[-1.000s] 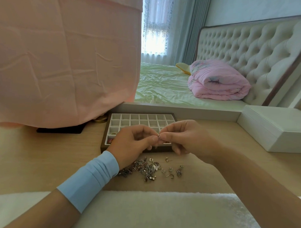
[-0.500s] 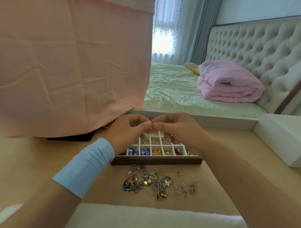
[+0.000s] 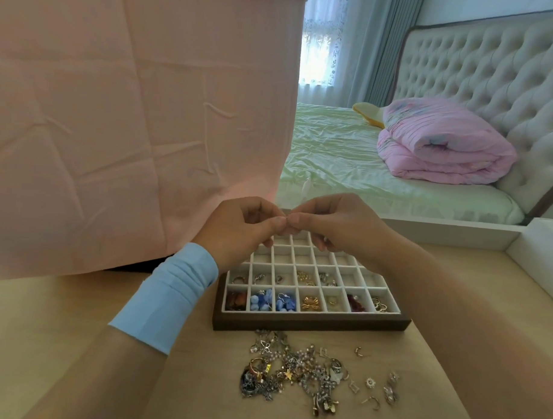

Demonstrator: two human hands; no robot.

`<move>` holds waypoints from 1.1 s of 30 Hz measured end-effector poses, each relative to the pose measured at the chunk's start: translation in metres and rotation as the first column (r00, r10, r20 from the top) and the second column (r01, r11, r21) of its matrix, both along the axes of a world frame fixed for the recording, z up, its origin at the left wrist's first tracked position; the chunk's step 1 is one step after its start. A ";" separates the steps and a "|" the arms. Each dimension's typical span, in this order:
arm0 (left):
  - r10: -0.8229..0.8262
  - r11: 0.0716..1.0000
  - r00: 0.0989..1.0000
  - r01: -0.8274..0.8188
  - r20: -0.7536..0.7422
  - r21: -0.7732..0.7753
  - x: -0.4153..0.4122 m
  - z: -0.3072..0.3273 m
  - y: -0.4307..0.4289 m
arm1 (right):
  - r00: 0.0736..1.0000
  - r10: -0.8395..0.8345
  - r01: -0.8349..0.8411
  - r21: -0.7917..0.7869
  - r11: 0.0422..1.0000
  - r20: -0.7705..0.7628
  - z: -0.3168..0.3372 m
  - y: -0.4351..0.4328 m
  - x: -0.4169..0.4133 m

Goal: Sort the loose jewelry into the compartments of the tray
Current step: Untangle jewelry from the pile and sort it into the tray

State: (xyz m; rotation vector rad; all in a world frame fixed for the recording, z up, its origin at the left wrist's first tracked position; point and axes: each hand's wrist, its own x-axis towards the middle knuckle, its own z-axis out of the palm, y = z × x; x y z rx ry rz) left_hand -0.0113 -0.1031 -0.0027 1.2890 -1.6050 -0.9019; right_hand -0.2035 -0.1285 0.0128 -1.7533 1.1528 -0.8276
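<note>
Watching through the head camera, I see the left hand (image 3: 241, 228), a light-blue sleeve cuff (image 3: 172, 295) on its wrist, with fingers curled and thumb and forefinger pinched together. Its tips meet those of the right hand (image 3: 337, 225), pinched the same way. Both hover above the far rows of the dark wood-framed tray with white square compartments (image 3: 312, 326). Whatever sits between the fingertips is hidden, so I cannot tell whether either hand holds a piece.

The tray's nearest row holds, left to right:
- a reddish-brown piece (image 3: 236, 300)
- blue beads (image 3: 261, 301) in two compartments
- a gold ornament (image 3: 310, 302)
- a small gold ring (image 3: 332, 300)
- a dark red piece (image 3: 355, 304)
- some hoops (image 3: 379, 305)

The row behind holds small silver and gold bits (image 3: 304, 277). The tangled heap of loose silver and gold jewelry (image 3: 294, 374) lies on the pale wooden tabletop (image 3: 30, 310) just in front of the tray, with single pieces (image 3: 388, 388) scattered to its right.
</note>
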 end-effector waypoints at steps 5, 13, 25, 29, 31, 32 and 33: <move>-0.056 0.998 0.938 0.059 0.341 0.000 0.009 -0.018 -0.002 | 0.923 0.076 -0.094 -0.029 0.995 -0.377 -0.011 0.001 0.001; -0.050 0.986 0.758 0.140 0.651 -0.087 0.013 -0.028 -0.003 | 0.666 0.073 -0.194 -0.078 0.978 -0.742 -0.018 0.004 0.017; -0.029 0.983 0.565 0.166 0.825 -0.080 0.002 -0.023 0.006 | 0.570 -0.094 -0.201 -0.249 0.947 -0.816 -0.014 0.016 0.028; -0.005 0.985 0.586 0.143 0.811 -0.098 -0.003 -0.015 0.018 | 0.631 -0.075 -0.200 -0.255 0.946 -0.772 -0.007 0.039 0.009; 0.002 0.979 0.613 0.158 0.790 -0.126 -0.008 -0.008 0.028 | 0.638 -0.039 -0.211 -0.223 0.952 -0.769 -0.002 0.054 0.001; 0.000 0.975 0.624 0.173 0.782 -0.138 -0.011 -0.005 0.035 | 0.638 -0.018 -0.218 -0.204 0.954 -0.770 0.000 0.061 -0.004; -0.009 0.972 0.638 0.187 0.770 -0.144 -0.014 -0.002 0.042 | 0.637 0.006 -0.230 -0.182 0.956 -0.771 0.001 0.067 -0.007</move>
